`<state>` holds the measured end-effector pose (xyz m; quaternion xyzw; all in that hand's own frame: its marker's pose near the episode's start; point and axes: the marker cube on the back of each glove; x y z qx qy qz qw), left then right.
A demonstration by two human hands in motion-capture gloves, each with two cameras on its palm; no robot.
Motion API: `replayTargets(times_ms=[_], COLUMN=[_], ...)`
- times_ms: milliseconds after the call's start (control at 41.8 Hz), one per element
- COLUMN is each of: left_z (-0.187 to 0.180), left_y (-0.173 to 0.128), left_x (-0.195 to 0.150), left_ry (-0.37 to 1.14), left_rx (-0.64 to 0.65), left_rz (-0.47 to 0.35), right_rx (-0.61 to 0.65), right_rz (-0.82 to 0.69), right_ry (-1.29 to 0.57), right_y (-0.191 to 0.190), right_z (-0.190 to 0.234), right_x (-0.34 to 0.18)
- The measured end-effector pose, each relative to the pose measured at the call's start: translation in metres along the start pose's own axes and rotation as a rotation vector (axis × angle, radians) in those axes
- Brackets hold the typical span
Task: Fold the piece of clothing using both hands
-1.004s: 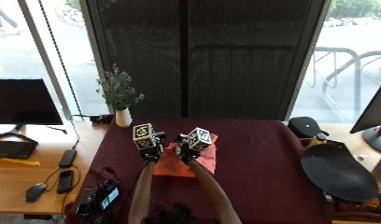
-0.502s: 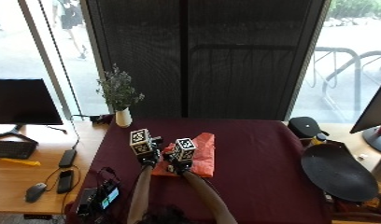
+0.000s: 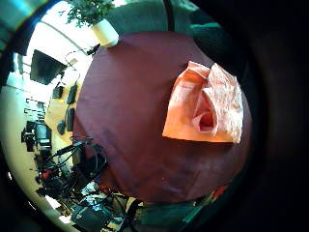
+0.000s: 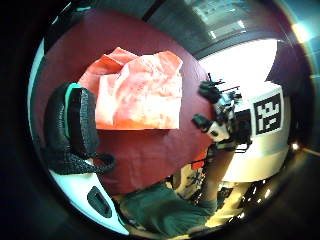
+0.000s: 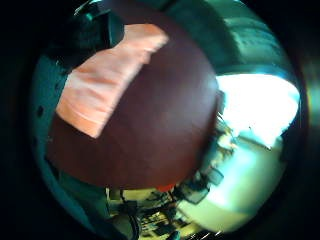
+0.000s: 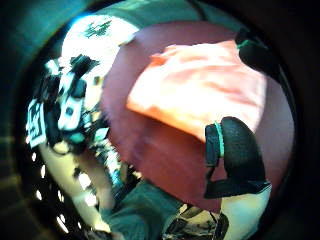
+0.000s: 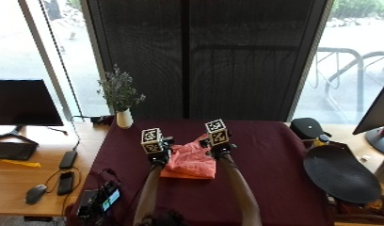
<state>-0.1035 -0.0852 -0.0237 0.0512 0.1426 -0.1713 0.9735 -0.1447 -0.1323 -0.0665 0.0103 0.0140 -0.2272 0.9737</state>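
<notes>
Outside view shows the folded orange garment (image 7: 191,163) on the maroon surface (image 7: 273,188) (wrinkled), left hand (image 7: 158,155) and right hand (image 7: 218,148) seemingly released above it.

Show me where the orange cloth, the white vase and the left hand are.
cloth (image 7: 191,164), outside view, middle of the folded fabric.
vase (image 7: 124,119), outside view, its body.
left hand (image 7: 158,153), outside view, back of the glove.

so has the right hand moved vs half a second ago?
Yes. In the outside view the right hand has shifted to the person's right, away from the vase, and now sits at the right edge of the orange garment rather than over its left part.
</notes>
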Motion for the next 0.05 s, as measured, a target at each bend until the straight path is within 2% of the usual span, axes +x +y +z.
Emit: replayTargets(times_ms=[48], left_z=[0.002], left_y=[-0.010], left_x=[0.004], left_ry=[-0.016], left_rx=[0.040], left_rz=[0.020], right_rx=[0.040], right_rz=[0.111], right_ry=[0.100], right_y=[0.005], right_z=[-0.010], right_x=[0.022])
